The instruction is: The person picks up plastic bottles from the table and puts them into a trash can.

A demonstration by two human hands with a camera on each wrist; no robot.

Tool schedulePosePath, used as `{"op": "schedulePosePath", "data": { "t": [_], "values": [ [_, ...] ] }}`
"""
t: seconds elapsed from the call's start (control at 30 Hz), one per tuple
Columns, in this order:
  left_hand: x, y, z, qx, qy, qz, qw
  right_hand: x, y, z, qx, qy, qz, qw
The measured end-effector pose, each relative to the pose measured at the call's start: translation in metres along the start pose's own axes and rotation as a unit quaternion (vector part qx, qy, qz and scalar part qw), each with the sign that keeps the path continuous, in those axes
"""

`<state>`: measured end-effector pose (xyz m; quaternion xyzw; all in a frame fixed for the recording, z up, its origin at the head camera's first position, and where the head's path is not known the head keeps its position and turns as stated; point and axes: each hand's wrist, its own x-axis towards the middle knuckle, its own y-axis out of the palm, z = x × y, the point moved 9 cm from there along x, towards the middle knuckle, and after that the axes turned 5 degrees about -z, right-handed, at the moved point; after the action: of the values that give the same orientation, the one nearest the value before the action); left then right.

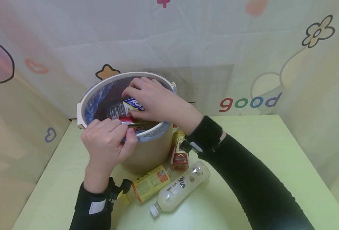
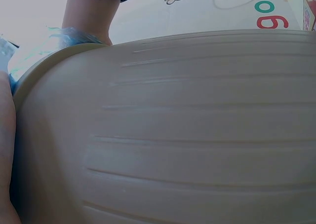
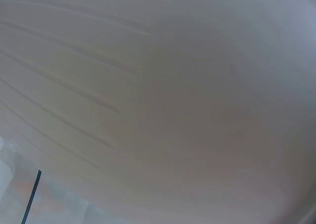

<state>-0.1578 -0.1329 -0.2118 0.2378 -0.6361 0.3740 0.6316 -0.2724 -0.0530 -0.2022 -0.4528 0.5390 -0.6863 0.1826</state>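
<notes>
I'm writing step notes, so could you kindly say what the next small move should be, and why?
Perhaps the right hand should pinch the blue-labelled pack inside the bin: its thumb is at the label, no firm grip shows, and the left hand grips the bin's near side.

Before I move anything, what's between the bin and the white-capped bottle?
In the head view, the yellow-labelled bottle lies between the white-capped bottle and the bin, and the red-labelled bottle also sits there, farther right.
</notes>
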Motion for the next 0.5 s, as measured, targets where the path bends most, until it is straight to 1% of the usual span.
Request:
{"op": "schedulePosePath", "data": {
  "t": [0.2,0.4,0.5],
  "values": [
    [0.0,0.0,0.0,-0.001,0.0,0.002,1.0,-0.002,-0.012,0.003,0.015,-0.026,-0.075,0.9968],
    [0.0,0.0,0.001,-0.002,-0.001,-0.005,1.0,-0.006,-0.022,0.002,0.018,-0.032,-0.117,0.9924],
    [0.0,0.0,0.001,-0.001,-0.001,-0.005,1.0,-0.011,-0.028,0.0,0.024,-0.03,-0.139,0.9895]
  ]
}}
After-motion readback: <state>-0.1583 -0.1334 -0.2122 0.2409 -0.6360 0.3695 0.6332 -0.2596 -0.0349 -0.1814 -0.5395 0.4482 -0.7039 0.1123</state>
